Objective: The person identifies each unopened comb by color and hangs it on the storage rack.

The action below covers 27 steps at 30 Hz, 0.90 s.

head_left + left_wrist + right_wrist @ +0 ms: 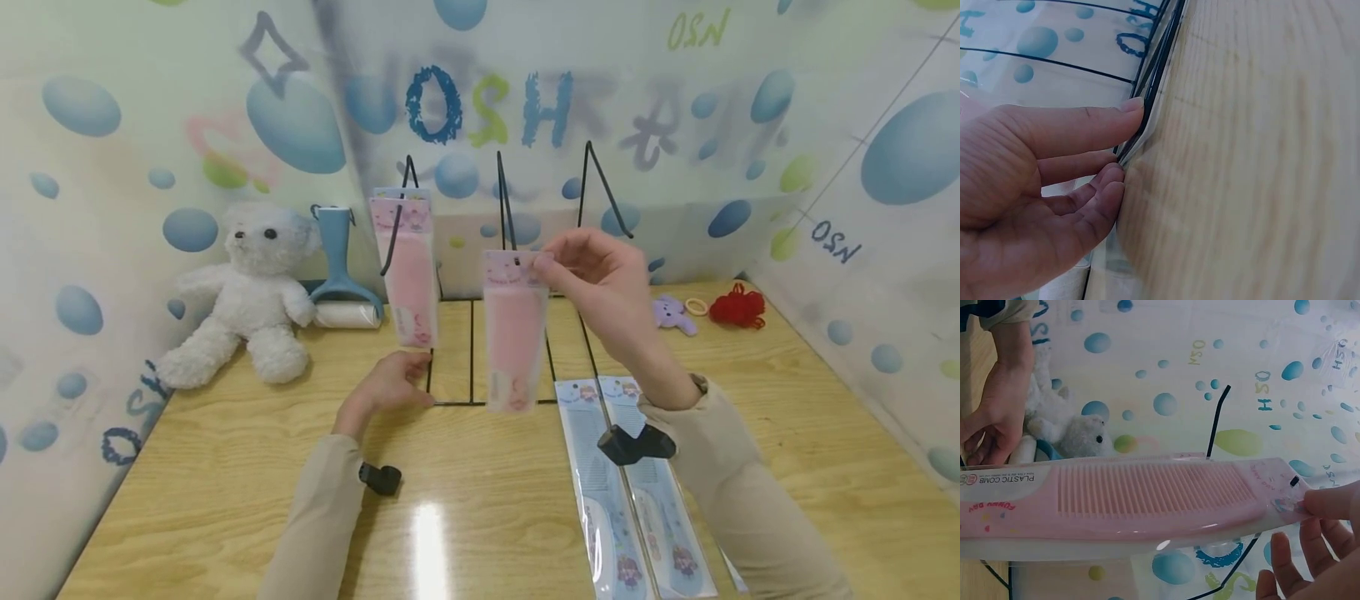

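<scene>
my right hand (600, 287) pinches pink comb pack (514, 333) by its top, pack hangs below at rack (504, 208) | left hand (390, 385) relaxed, fingertips on rack base (1154, 81)

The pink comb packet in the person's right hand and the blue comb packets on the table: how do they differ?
The pink plastic comb packet hangs upright in the air, pinched at its top by the right hand; the two blue comb packets lie flat, side by side, on the wooden table, with no hand on them. The comb in one is pink, in the others blue. All are long, clear-fronted packets with printed card.
</scene>
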Tool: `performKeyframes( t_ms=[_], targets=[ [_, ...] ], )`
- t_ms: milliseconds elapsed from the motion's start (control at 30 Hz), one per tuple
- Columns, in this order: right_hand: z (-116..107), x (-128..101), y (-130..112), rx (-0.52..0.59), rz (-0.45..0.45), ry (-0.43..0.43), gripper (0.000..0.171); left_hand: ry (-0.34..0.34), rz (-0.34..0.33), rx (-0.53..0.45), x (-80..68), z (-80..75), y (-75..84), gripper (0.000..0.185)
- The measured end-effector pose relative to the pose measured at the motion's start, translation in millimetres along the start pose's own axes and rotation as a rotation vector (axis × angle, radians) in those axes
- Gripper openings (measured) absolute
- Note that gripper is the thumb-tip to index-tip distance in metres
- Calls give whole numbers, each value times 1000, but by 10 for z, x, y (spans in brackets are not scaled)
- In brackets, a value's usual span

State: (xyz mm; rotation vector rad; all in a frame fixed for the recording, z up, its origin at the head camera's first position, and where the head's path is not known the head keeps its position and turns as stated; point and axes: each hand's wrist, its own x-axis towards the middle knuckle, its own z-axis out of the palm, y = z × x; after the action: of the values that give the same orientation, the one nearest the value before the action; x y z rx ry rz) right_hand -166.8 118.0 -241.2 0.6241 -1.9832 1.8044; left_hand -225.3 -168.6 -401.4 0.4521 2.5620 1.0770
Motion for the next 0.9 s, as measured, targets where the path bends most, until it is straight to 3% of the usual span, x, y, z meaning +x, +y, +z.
performKeyframes(
  t_ms=[400, 633, 900],
  targets=[
    [51, 87, 83, 95, 18, 24, 4, 3, 17, -7, -12, 0, 11, 74],
    [70, 159, 168, 166, 49, 44, 12, 11, -10, -10, -15, 12, 15, 73],
    [89, 249, 231, 136, 80, 55, 11, 12, -8, -1, -8, 18, 5, 72]
  ],
)
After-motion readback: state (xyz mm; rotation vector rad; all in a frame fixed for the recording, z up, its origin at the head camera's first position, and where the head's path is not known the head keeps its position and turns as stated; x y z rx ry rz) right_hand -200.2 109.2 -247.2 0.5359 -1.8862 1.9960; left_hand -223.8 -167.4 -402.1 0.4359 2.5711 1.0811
